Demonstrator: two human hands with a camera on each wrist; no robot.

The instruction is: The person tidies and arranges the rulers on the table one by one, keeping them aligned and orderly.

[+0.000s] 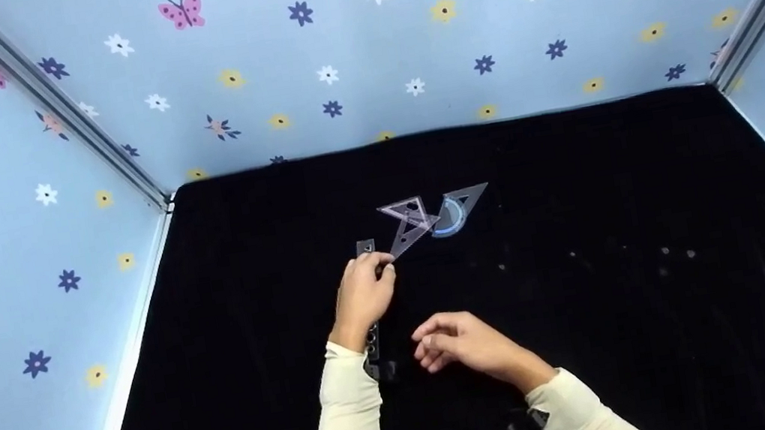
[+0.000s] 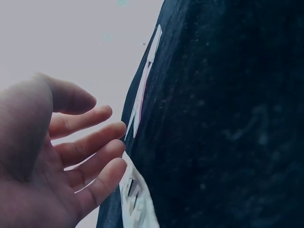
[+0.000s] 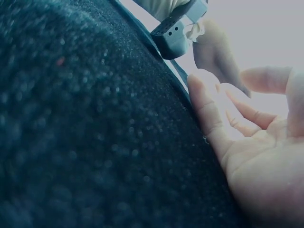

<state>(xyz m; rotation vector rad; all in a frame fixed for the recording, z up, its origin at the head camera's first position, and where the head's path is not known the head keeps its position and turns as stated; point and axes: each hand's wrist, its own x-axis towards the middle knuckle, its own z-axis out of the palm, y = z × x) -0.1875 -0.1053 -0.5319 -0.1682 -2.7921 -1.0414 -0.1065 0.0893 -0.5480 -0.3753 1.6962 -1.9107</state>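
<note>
My left hand (image 1: pixel 366 289) is above a clear straight ruler (image 1: pixel 365 247), covering its middle in the head view. In the left wrist view its fingers (image 2: pixel 90 147) are loosely bent, the thumb is apart, and nothing is held; whether the fingertips touch the ruler I cannot tell. Beside those fingertips lies the corner of a clear set square (image 1: pixel 400 244), which overlaps a second set square (image 1: pixel 393 207). A protractor with a blue arc (image 1: pixel 460 215) lies to their right, overlapping another set square (image 1: pixel 476 193). My right hand (image 1: pixel 473 342), loosely curled and holding nothing, is nearer the body, low over the cloth.
Black cloth (image 1: pixel 597 334) covers the table. Blue flowered panels (image 1: pixel 387 40) stand at the back and both sides, joined by metal posts (image 1: pixel 62 103). A small dark camera (image 3: pixel 173 40) is strapped to the left wrist.
</note>
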